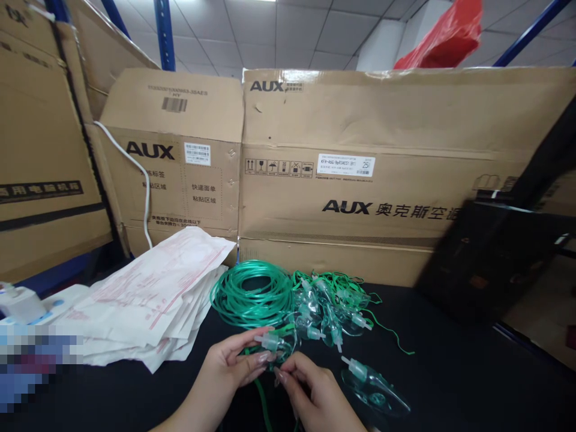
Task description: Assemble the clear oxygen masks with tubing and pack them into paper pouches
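Note:
A clear green oxygen mask (285, 347) with a pale connector is held in front of me. My left hand (236, 363) grips it from the left, thumb and fingers closed on its side. At its lower edge, my right hand (310, 384) pinches with thumb and forefinger; whether a bit of strap is in that pinch too, I cannot tell. A green elastic strap (263, 399) hangs below the mask between my wrists. Right of my right hand lies another oxygen mask (378, 390) on the black tabletop (450, 372). Several more masks (319, 309) are heaped just beyond my hands.
A coil of green tubing (252, 306) lies behind my hands, beside tangled green straps (342, 282). White paper pouches (153, 300) are stacked at left, near a white plug (20, 303). Cardboard boxes (288, 198) wall off the back; a dark box (490, 258) stands right.

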A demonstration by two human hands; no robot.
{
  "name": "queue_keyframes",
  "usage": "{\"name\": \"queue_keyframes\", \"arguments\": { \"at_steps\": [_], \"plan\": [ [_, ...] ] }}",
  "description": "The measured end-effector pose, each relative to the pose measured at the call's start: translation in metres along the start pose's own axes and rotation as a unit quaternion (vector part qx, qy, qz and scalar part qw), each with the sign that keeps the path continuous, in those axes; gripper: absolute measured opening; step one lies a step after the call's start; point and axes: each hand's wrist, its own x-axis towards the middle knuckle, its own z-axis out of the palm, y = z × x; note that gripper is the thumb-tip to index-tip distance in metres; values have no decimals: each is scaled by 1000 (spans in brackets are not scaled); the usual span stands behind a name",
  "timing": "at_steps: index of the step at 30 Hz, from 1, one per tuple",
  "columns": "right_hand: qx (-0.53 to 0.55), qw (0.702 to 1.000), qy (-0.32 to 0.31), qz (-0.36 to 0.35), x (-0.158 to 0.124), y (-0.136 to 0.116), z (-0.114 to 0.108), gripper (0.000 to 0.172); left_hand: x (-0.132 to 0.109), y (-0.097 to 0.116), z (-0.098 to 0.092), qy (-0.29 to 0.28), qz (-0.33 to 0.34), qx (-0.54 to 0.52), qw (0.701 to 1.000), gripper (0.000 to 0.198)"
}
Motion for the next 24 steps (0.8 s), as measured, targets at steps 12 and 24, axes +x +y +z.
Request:
{"name": "queue_keyframes", "arguments": {
  "at_steps": [12,24],
  "plan": [
    [-21,1000,-1,-14,-2,-2,-3,25,-5,4,2,-19,-14,-25,999,35],
    [346,925,-88,131,8,6,4,49,-2,17,-3,-40,-46,-147,987,37]
  ]
}}
